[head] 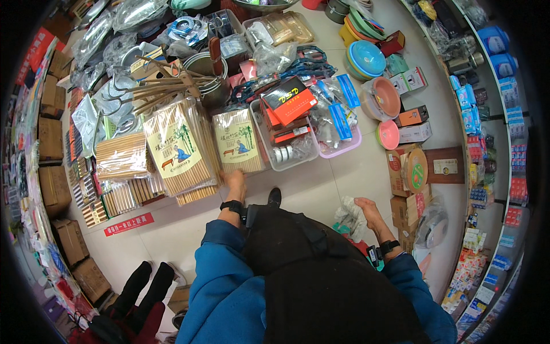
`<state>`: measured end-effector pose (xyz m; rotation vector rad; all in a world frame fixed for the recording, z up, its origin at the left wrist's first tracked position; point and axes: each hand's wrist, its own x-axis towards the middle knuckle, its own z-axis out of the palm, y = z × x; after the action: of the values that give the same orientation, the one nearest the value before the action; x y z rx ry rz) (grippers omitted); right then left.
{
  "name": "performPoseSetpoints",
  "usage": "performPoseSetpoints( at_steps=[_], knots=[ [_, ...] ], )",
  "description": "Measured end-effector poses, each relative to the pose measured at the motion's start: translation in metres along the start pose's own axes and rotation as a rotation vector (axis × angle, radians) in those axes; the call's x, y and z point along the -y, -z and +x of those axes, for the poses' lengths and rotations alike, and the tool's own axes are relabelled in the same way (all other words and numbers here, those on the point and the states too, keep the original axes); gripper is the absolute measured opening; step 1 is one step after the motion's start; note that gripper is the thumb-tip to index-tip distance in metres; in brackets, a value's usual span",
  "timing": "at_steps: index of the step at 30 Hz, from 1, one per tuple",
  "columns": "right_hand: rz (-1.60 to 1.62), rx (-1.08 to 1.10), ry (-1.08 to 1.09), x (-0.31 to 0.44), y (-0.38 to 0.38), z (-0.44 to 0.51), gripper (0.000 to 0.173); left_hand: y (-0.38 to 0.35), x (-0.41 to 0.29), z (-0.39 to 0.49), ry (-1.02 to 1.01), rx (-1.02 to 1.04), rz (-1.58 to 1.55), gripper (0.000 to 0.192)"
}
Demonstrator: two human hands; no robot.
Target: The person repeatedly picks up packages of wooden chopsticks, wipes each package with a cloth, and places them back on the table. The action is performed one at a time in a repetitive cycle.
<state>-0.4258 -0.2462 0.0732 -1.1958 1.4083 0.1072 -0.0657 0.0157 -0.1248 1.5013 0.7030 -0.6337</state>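
Observation:
My left hand (234, 182) is at the lower edge of a plastic-wrapped pack of bamboo chopsticks (239, 142) with a printed label. Its fingertips are partly hidden there, so I cannot tell whether they grip the pack or only touch it. To the left lies a stack of larger chopstick packs (176, 144), also wrapped in clear plastic. On the right, a crumpled off-white cloth (353, 217) is held in my right hand (370, 211), away from the goods. A clear plastic bin (285, 162) with black-and-red boxes stands right of the smaller pack.
Wooden-handled hooks (172, 86) jut over the chopsticks. Plastic basins (365, 58) and cartons (399, 172) line the right side, before stocked shelves (485, 193). Another person's legs (148, 284) are at lower left. My shoe (274, 198) is on the tiled floor (309, 185).

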Motion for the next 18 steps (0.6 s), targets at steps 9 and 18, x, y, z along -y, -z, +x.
performPoseSetpoints(
  at_steps=[9,18],
  knots=[
    [-0.018,0.005,0.007,-0.001,-0.005,0.006,0.029,-0.016,-0.009,-0.021,0.092,-0.092,-0.09,0.091],
    [-0.013,0.035,0.003,0.013,-0.016,-0.002,0.026,0.016,0.013,0.017,0.152,0.082,0.04,0.047]
  ],
)
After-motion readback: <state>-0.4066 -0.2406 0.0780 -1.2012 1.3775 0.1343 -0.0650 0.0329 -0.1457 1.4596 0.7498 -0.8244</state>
